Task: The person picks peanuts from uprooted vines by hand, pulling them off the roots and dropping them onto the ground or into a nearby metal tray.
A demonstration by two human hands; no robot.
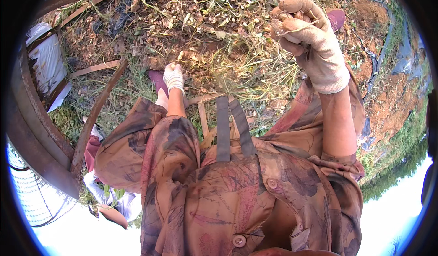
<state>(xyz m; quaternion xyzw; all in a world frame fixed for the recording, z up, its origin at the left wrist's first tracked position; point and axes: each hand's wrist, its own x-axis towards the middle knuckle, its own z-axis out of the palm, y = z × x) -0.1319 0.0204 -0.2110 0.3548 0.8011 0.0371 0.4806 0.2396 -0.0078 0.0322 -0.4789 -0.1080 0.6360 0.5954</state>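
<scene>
My right hand (309,40), in a soiled pale knit glove, is raised at the upper right. Its fingers are curled around what look like peanut pods (282,23) with thin dry stems; the palm hides part of them. Low over the ground on the left, my left hand (174,78) wears a similar glove. Its fingertips are pinched at a small pale pod (172,65), seemingly another peanut. Just beyond those fingertips a loose peanut pod (180,55) lies on the soil. Pulled stems and dry leaves (236,57) cover the ground between both hands.
A rusty curved metal frame (99,114) stands close on my left, with white sheeting (49,61) behind it. Black plastic film (118,20) lies at the upper left, more film (402,57) at the right. Another person (118,201) is at the lower left.
</scene>
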